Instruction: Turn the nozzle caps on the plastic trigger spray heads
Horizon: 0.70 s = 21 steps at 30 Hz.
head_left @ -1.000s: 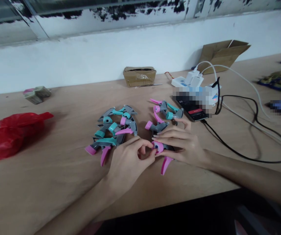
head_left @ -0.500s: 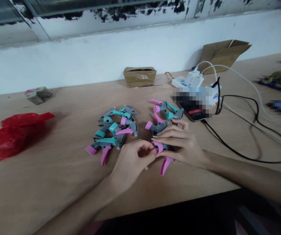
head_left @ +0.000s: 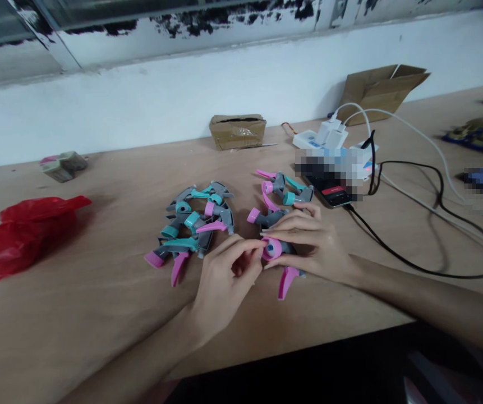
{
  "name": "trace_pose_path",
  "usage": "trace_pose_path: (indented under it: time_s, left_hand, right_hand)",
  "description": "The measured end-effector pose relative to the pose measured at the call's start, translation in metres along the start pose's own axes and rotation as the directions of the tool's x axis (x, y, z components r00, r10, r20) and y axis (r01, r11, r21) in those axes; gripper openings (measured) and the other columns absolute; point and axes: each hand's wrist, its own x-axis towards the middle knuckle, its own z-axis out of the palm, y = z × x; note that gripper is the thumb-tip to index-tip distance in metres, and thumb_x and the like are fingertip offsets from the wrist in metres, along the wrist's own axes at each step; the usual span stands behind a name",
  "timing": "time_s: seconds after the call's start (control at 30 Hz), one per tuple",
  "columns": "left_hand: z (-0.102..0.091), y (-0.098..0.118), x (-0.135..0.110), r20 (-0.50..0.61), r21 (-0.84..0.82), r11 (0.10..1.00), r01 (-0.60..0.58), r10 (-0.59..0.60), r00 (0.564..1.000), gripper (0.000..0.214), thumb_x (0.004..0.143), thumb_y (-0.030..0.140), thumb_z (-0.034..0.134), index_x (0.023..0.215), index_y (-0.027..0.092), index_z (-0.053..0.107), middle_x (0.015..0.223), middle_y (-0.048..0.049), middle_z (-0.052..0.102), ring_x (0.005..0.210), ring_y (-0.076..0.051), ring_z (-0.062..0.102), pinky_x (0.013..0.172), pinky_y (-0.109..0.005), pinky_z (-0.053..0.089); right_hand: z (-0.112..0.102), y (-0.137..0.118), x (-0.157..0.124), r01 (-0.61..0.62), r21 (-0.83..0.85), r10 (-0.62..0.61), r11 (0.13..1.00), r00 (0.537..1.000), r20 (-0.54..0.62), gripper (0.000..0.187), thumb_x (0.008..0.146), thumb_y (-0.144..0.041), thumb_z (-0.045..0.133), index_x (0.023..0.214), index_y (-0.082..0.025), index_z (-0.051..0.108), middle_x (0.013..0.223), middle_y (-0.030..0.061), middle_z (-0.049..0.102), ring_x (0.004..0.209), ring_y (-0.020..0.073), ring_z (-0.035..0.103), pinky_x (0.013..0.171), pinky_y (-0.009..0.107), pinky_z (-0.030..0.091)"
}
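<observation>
My right hand (head_left: 319,241) grips a grey and pink trigger spray head (head_left: 275,249), its pink collar turned toward my left hand and its pink trigger pointing down toward the table's front edge. A dark blue centre shows inside the collar. Closed in a pinch, my left hand (head_left: 228,275) has its fingertips at the collar's left rim; anything between them is hidden. Left of my hands lies a pile of grey spray heads (head_left: 191,221) with teal and pink parts. More spray heads (head_left: 272,193) lie just beyond my right hand.
A phone (head_left: 329,191) with a black cable lies behind my right hand, near a white power strip (head_left: 306,139) with chargers. Cardboard boxes (head_left: 238,134) stand by the wall. At far left is a red plastic bag (head_left: 31,235), with small packets (head_left: 65,165) behind it.
My left fingertips have drawn back slightly from inside the pink collar to its rim, so its blue centre now shows. My right hand keeps its hold on the spray head.
</observation>
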Motion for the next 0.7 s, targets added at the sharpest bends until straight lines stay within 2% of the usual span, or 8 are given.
trace_pose_path:
  time_s: [0.1,0.3,0.43,0.57,0.7]
  left_hand:
    - [0.000,0.000,0.000,-0.014,0.005,1.000,-0.017,0.018,1.000,0.014,0.084,0.018,0.051,0.091,0.019,0.064,0.076,0.0002,0.054,0.058,-0.008,0.048,0.053,-0.020,0.040]
    - [0.003,-0.001,0.004,-0.035,0.107,0.993,-0.044,0.048,0.998,0.008,0.081,0.020,0.056,0.080,0.017,0.064,0.061,0.0037,0.044,0.055,-0.008,0.044,0.052,-0.020,0.037]
    - [0.002,-0.003,0.006,-0.024,0.141,0.989,-0.050,0.054,0.998,0.008,0.082,0.020,0.056,0.078,0.017,0.062,0.062,0.0039,0.044,0.055,-0.008,0.043,0.052,-0.020,0.036]
    - [-0.001,-0.002,0.002,-0.055,0.110,0.983,-0.148,0.155,0.986,0.009,0.083,0.017,0.054,0.077,0.017,0.062,0.062,0.0037,0.044,0.054,-0.007,0.042,0.050,-0.020,0.035]
    - [0.002,-0.001,-0.009,-0.185,0.015,0.958,-0.287,0.285,0.940,0.008,0.082,0.012,0.054,0.085,0.017,0.059,0.062,0.0037,0.046,0.054,-0.007,0.045,0.050,-0.019,0.036]
  right_hand:
    - [0.000,0.000,0.000,0.012,0.019,-0.012,1.000,1.000,0.011,0.036,0.068,-0.041,0.070,0.101,-0.025,0.064,0.094,-0.0002,0.069,0.090,0.0159,0.061,0.098,0.042,0.027]
    - [0.003,0.002,0.000,0.031,0.014,-0.031,0.999,0.999,0.010,0.034,0.070,-0.039,0.069,0.101,-0.025,0.064,0.093,-0.0002,0.069,0.090,0.0158,0.061,0.097,0.042,0.030]
    - [0.004,0.001,0.000,0.020,0.003,-0.020,1.000,1.000,0.008,0.033,0.072,-0.038,0.068,0.101,-0.025,0.063,0.094,0.0008,0.068,0.091,0.0158,0.060,0.096,0.041,0.030]
    - [-0.001,-0.003,0.003,0.013,-0.011,-0.013,1.000,1.000,0.002,0.031,0.072,-0.038,0.068,0.100,-0.024,0.063,0.094,0.0013,0.067,0.090,0.0157,0.060,0.095,0.042,0.031]
    - [-0.012,-0.008,0.024,0.079,-0.084,-0.083,0.993,0.995,-0.050,0.031,0.073,-0.038,0.067,0.100,-0.023,0.063,0.093,0.0020,0.067,0.090,0.0165,0.060,0.096,0.043,0.030]
